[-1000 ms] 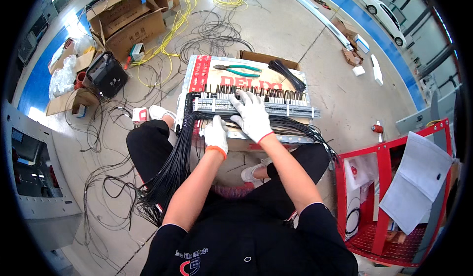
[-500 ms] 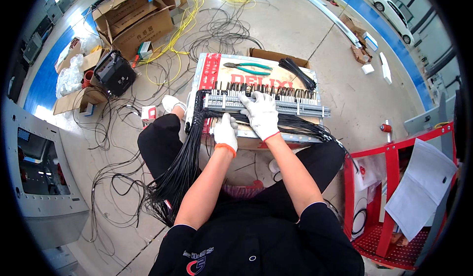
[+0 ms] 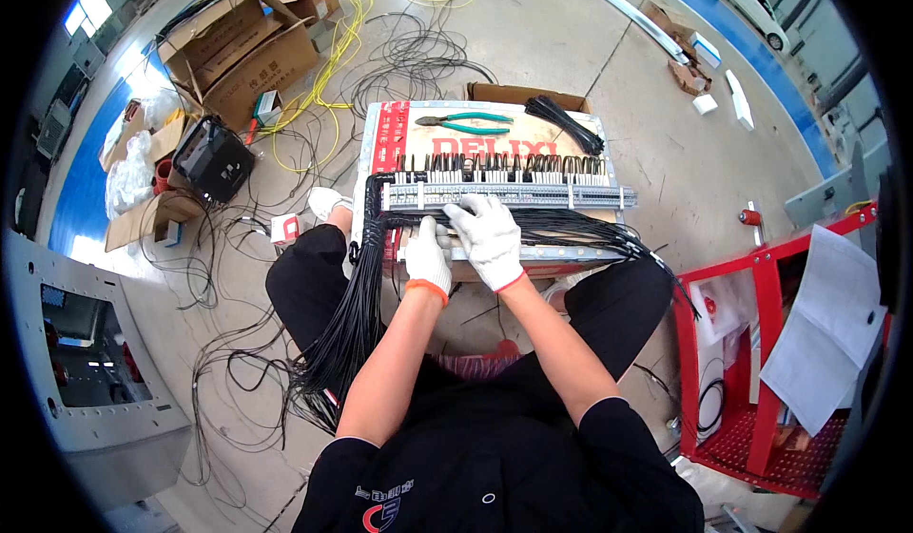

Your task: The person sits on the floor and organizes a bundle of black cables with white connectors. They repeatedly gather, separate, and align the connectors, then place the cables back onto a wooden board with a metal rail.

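A long grey terminal block strip (image 3: 547, 196) lies across a printed box between my knees, with a row of looped black wires (image 3: 561, 167) along its far side. More black wires (image 3: 580, 231) run along its near edge and gather into a thick bundle (image 3: 347, 319) hanging off the left. My left hand (image 3: 428, 255), in a white glove, is closed at these near-edge wires. My right hand (image 3: 490, 240), gloved too, reaches over them with its fingers bent toward the left hand's fingertips. What lies beneath the right fingers is hidden.
On the box lie green-handled diagonal cutters (image 3: 463, 123) and a bundle of thin black strips (image 3: 563, 124). Open cartons (image 3: 257, 67), a black case (image 3: 214, 160) and loose cables stand left. A red rack (image 3: 761, 371) is at right, a grey metal cabinet (image 3: 105, 343) at left.
My right hand has come off the terminal block strip, nearer to me and to the left, down to the wires beside my left hand. The whole view has shifted slightly.
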Motion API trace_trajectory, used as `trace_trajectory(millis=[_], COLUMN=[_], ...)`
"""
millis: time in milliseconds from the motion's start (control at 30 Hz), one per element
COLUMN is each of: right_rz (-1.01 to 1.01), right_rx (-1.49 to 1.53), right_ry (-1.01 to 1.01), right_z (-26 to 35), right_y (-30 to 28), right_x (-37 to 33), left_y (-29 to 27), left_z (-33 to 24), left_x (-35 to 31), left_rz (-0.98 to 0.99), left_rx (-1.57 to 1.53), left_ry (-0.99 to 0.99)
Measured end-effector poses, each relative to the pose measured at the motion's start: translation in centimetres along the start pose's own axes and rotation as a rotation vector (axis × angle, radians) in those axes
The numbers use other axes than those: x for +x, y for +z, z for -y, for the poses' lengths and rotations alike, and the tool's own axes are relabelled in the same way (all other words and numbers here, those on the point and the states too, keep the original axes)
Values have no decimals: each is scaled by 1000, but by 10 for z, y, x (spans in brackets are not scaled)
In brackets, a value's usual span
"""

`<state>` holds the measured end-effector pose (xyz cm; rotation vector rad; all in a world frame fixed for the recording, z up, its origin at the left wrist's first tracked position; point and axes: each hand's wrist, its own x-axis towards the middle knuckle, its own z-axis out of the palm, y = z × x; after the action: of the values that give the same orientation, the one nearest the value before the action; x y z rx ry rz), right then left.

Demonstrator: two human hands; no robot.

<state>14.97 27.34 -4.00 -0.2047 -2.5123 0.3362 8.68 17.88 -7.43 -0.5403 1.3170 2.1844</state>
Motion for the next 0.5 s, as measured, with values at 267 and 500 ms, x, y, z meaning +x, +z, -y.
trace_trajectory(millis=[267,500], right_rz=[-13,98], right_rx=[107,29], right_ry=[27,40], right_z=[3,8], right_y=[25,19], right_x=[-5,0], left_y=[-12,-65], left_z=[-3,16], left_x=[-16,-96], left_rz=[83,304], left_rx=[165,481], left_ry=[-104,-255])
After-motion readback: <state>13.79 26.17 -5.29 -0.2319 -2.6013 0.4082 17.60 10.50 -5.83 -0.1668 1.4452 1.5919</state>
